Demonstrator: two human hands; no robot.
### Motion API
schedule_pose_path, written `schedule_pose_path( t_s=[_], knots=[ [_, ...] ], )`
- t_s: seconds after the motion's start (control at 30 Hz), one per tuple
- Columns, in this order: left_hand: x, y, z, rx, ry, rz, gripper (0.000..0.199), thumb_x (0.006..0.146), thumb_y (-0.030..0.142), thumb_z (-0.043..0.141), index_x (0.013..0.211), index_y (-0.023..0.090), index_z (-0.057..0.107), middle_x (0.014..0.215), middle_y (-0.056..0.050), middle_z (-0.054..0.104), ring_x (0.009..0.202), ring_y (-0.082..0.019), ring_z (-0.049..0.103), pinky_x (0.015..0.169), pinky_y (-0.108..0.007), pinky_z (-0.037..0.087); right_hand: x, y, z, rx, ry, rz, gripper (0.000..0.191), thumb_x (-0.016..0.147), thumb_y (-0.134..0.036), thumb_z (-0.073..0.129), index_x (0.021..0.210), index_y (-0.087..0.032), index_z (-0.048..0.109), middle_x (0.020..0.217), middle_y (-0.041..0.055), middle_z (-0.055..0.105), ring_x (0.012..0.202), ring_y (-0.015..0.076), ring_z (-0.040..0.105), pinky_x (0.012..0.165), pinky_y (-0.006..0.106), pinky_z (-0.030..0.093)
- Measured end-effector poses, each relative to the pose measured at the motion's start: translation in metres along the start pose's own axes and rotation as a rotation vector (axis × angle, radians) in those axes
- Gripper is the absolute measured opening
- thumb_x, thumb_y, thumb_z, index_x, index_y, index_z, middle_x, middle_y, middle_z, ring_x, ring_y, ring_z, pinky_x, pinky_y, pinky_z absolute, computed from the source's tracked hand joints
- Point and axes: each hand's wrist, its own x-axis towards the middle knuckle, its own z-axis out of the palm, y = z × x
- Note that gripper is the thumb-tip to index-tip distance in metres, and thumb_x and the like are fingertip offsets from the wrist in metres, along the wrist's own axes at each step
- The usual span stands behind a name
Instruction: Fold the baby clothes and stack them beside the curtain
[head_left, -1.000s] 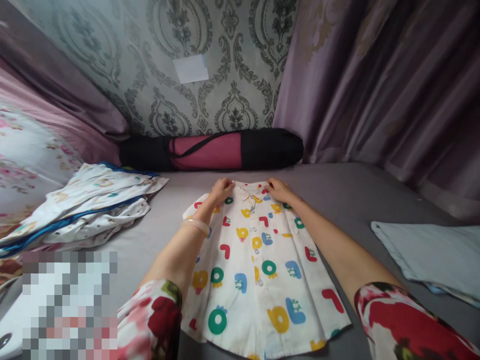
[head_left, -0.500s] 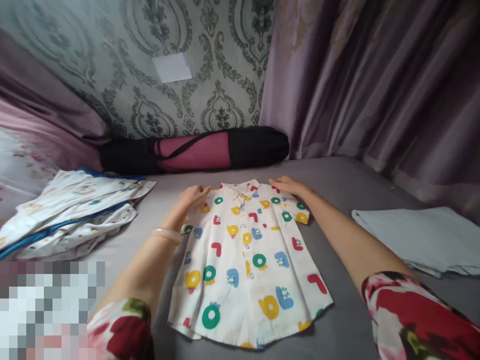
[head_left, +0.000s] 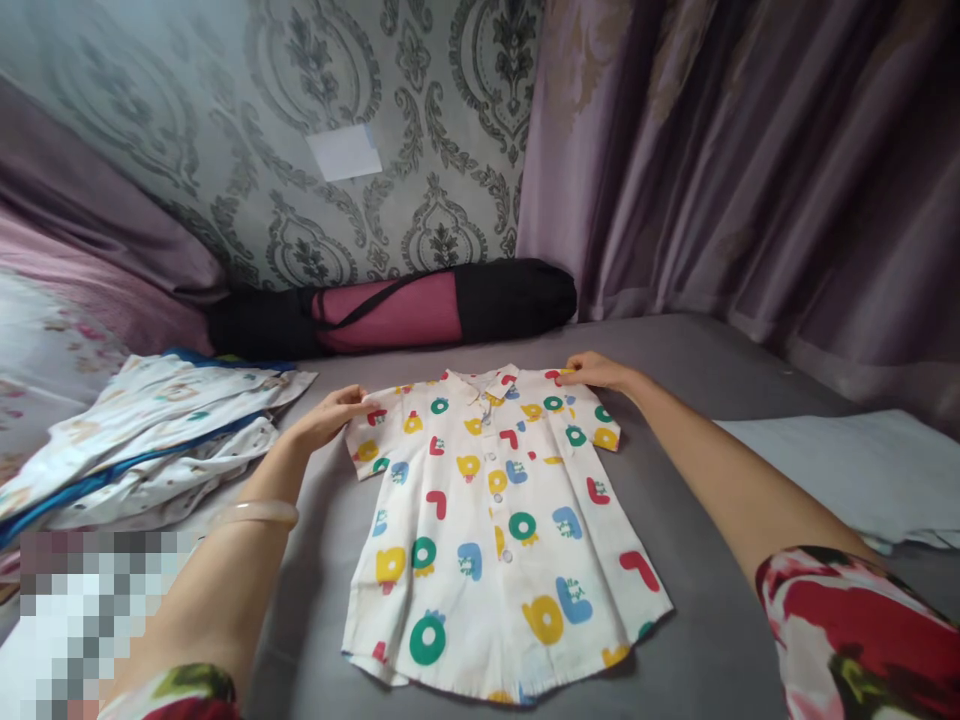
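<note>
A white short-sleeved button shirt (head_left: 480, 530) with red, yellow, green and blue letter prints lies spread flat, front side up, its collar pointing away from me. My left hand (head_left: 336, 412) has its fingers closed on the upper edge of the left sleeve. At the right shoulder, my right hand (head_left: 596, 371) pinches the top seam of the same shirt. The sleeves angle outward on both sides, and some soft creases run down the shirt's front.
Grey sheet (head_left: 667, 480) lies under the shirt. Folded printed clothes (head_left: 142, 430) are stacked at the left, and a pale folded cloth (head_left: 832, 465) is at the right. Behind, a black and maroon long bag (head_left: 397, 310) rests against the patterned wall, beside purple curtains (head_left: 675, 180).
My left hand has moved outward to the left and drawn the left sleeve out straighter. My right hand has shifted slightly right along the shoulder, its fingers now closed on the seam.
</note>
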Motion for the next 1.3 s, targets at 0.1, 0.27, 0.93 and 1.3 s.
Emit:
schedule_pose_path(
  t_s=[0.1,0.27,0.93,1.3],
  knots=[
    [0.005,0.001,0.003,0.071,0.067,-0.005,0.052,0.052,0.053,0.078,0.08,0.021,0.049,0.068,0.004,0.057,0.059,-0.013,0.053,0.051,-0.021,0.035,-0.001,0.004,-0.002,-0.05,0.04,-0.019,0.037,0.058,-0.049,0.077,0.063,-0.019,0.055,0.058,-0.0056,0.051,0.057,0.0102,0.046,0.05,0.022,0.031],
    [0.006,0.004,-0.006,0.247,0.039,-0.032,0.048,0.054,0.056,0.076,0.079,0.018,0.06,0.065,0.003,0.057,0.059,-0.013,0.049,0.05,-0.021,0.03,-0.012,0.001,-0.013,0.028,-0.171,0.057,0.037,0.059,-0.05,0.078,0.068,-0.018,0.062,0.065,-0.0011,0.061,0.061,0.0133,0.054,0.053,0.023,0.037],
    [-0.014,-0.022,-0.026,0.287,0.103,-0.088,0.044,0.052,0.051,0.073,0.08,0.018,0.062,0.061,0.001,0.058,0.057,-0.016,0.053,0.053,-0.025,0.039,-0.041,0.027,-0.035,0.008,-0.044,0.181,0.046,0.062,-0.037,0.08,0.103,-0.022,0.066,0.08,0.0052,0.072,0.064,0.0181,0.064,0.058,0.03,0.051],
    [0.011,0.013,0.063,0.913,0.279,0.424,0.024,0.087,0.025,0.044,0.103,0.018,0.061,0.107,-0.013,0.062,0.104,-0.026,0.058,0.09,-0.037,0.046,-0.055,-0.03,0.041,-0.813,0.297,-0.123,0.034,0.094,-0.019,0.036,0.112,-0.012,0.064,0.119,0.0211,0.063,0.111,0.0308,0.058,0.096,0.044,0.041]
  ],
)
